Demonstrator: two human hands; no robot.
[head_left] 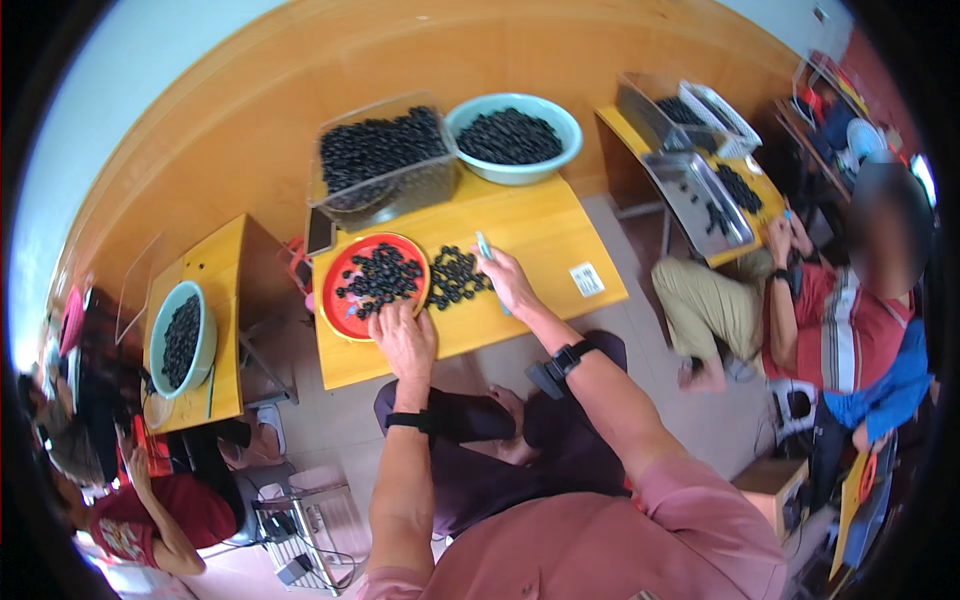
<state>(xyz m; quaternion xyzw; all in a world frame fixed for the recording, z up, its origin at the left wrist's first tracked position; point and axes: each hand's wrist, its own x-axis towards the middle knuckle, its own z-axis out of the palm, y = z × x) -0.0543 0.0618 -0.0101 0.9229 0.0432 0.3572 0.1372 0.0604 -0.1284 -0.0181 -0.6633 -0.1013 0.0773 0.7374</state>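
Plate (343,318): red, yellow rim. Pieces (385,272): black. Tool (483,244): pale blue. Table (530,220): yellow. Label (586,279): white, dark markings. Basin (520,175): pale turquoise. Wall panel (520,55): orange-brown. Wearer's shirt (560,550): dusty pink. Trousers (480,505): dark purple. Wristband (408,421): black. Co-worker's shirt (845,330): red, white-and-grey stripes.

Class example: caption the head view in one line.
Left hand at red dish of black pieces, right hand gripping pale blue tool.

The room is bright, but I can't tell where the light comes from. The silver tray (675,171) shines, and a white spot (923,178) glares at the right edge. Black corners make a round frame. The wooden wall (500,45) bends like a bow. One head (885,225) is all blurry.
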